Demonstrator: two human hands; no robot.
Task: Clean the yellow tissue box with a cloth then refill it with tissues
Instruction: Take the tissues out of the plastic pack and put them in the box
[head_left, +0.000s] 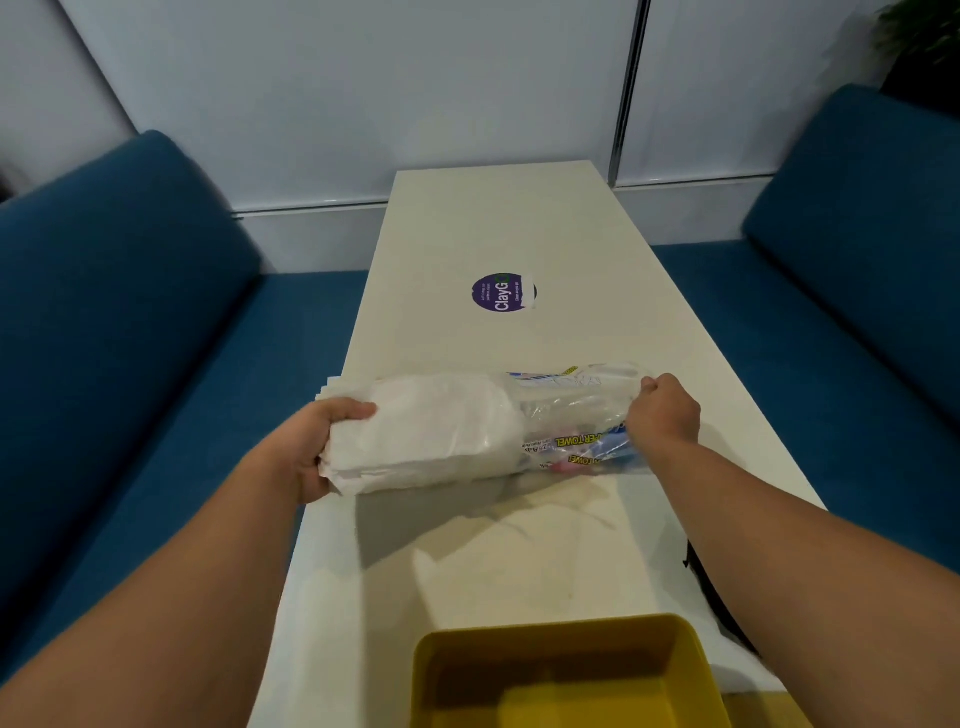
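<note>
The yellow tissue box (558, 670) stands open and empty at the near edge of the white table (519, 234). Above the table's middle I hold a stack of white tissues (426, 431) that sticks out of a clear printed plastic wrapper (576, 415). My left hand (327, 441) grips the bare left end of the stack. My right hand (662, 410) pinches the right end of the wrapper. No cloth is in view.
Blue sofa seats (130, 338) flank the table on both sides. A round purple sticker (503, 292) sits on the table top beyond the tissues. A dark object (711, 587) shows at the table's right edge under my right forearm. A white wall stands behind.
</note>
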